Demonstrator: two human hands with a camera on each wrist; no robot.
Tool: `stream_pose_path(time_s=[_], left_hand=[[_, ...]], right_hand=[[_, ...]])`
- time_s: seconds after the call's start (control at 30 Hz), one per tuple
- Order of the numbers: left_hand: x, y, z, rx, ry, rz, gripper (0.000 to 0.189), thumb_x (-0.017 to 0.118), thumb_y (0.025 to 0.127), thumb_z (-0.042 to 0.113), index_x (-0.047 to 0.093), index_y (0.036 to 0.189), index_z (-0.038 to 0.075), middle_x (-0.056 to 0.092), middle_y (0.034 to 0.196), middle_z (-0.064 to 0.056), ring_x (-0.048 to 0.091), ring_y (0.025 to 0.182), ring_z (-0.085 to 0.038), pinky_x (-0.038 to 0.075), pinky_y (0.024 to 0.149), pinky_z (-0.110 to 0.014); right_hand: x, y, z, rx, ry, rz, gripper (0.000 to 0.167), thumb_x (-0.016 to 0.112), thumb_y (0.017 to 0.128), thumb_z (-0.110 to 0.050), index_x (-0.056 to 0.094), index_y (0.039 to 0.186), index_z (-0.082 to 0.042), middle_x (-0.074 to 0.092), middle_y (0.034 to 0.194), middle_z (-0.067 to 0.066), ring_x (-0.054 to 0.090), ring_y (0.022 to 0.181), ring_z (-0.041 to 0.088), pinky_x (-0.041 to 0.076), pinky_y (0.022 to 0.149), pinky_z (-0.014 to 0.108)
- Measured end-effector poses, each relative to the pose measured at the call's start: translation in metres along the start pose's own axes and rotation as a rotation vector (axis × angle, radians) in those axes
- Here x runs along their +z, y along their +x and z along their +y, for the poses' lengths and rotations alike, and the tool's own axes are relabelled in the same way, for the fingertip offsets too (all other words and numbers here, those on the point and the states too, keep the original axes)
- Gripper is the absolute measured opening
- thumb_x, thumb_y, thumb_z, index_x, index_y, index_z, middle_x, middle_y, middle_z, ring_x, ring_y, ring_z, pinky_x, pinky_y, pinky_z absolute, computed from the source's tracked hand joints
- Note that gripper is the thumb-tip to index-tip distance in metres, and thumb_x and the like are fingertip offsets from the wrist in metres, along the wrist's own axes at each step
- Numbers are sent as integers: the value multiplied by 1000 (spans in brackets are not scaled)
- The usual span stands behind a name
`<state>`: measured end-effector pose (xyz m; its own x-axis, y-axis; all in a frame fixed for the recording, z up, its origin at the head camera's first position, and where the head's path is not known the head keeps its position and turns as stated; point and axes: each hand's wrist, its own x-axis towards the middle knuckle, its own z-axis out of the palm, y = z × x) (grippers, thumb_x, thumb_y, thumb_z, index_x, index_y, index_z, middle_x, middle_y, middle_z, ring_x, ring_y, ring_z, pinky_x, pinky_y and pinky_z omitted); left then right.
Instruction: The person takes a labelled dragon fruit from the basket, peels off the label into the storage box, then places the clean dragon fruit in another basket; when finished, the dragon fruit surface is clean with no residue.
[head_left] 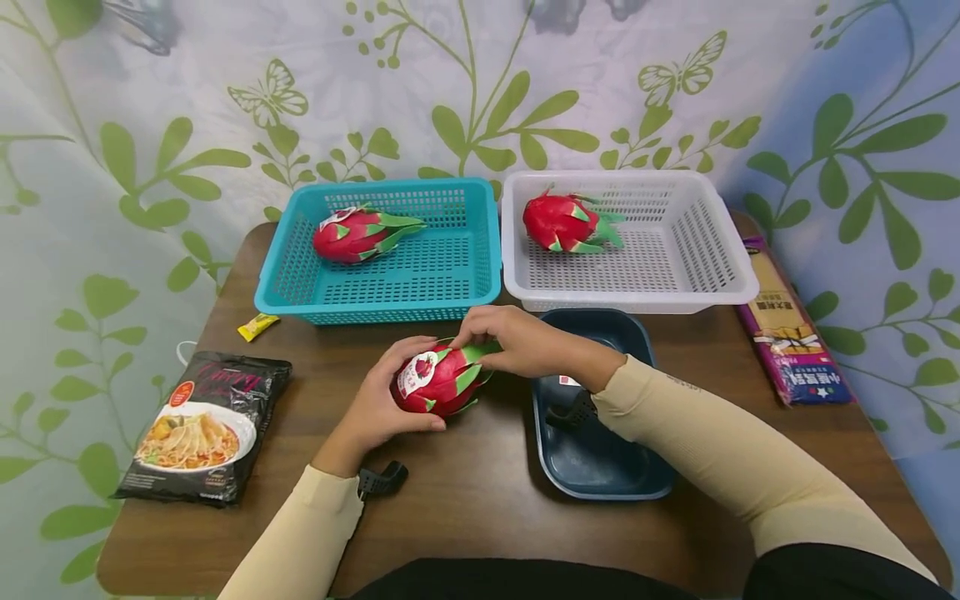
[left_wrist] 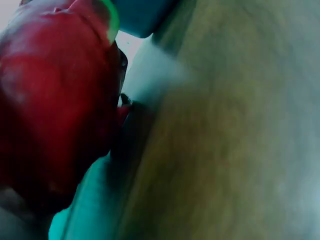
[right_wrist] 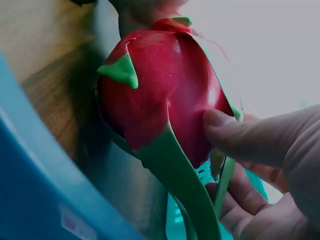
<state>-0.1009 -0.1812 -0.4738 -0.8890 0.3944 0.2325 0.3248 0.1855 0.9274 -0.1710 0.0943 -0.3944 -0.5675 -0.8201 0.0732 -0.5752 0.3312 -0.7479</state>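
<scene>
Left hand [head_left: 377,406] grasping an oval, red, glossy-skinned, green-scaled dragon fruit [head_left: 452,385]; right hand [head_left: 521,340] pinching its right end.

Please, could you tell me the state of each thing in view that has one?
Left hand: curled round the held dragon fruit
Right hand: gripping its leafy end
Held dragon fruit: no cut visible
Teal basket: upright, holding one dragon fruit
White basket: upright, holding one dragon fruit
Dark blue basin: upright, partly hidden
Black packet: lying picture side up
Purple packet: lying down
</scene>
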Motion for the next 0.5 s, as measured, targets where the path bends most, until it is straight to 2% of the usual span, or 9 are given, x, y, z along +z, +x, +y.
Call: stream_pose_path(time_s=[0.07,0.17,0.27,0.33,0.4,0.5], left_hand=[[1,-1,-1,8,50,-2,93,99,72,20,52,152,24,49,153,4,44,139,-23,55,99,-41],[3,-1,-2,24,94,30,92,100,71,20,53,150,23,52,150,5,47,136,-22,56,98,-41],[6,-1,-3,56,106,50,91,101,69,17,54,148,21,53,148,4,48,135,-22,56,97,-40],[8,-2,-4,80,108,57,92,101,67,13,55,147,17,53,148,1,49,134,-23,57,96,-39],[11,-2,-3,102,112,64,93,101,66,9,54,147,12,53,148,-3,49,134,-25,57,96,-37],[15,0,1,122,109,72,93,99,65,2,53,145,5,53,147,-10,49,132,-29,57,95,-36]], right_hand=[[-1,0,-1,8,-35,3,33,81,92,-1,75,125,-8,65,120,1,58,110,16,54,94,29],[-5,1,-6,20,-89,-27,41,81,92,-1,71,131,-5,65,125,4,57,115,17,54,95,29],[-13,3,-16,20,-127,-114,56,81,89,-2,62,142,-4,61,133,5,52,123,18,52,98,31],[-17,5,-25,0,-135,-168,63,83,90,-10,57,146,-3,59,137,6,49,128,21,50,101,32],[-18,8,-33,-24,-142,-196,62,82,93,-21,56,147,-4,58,137,6,48,128,21,48,102,33],[-11,15,-41,-65,-194,-168,52,77,98,-34,63,137,-3,61,127,6,51,120,21,47,97,33]])
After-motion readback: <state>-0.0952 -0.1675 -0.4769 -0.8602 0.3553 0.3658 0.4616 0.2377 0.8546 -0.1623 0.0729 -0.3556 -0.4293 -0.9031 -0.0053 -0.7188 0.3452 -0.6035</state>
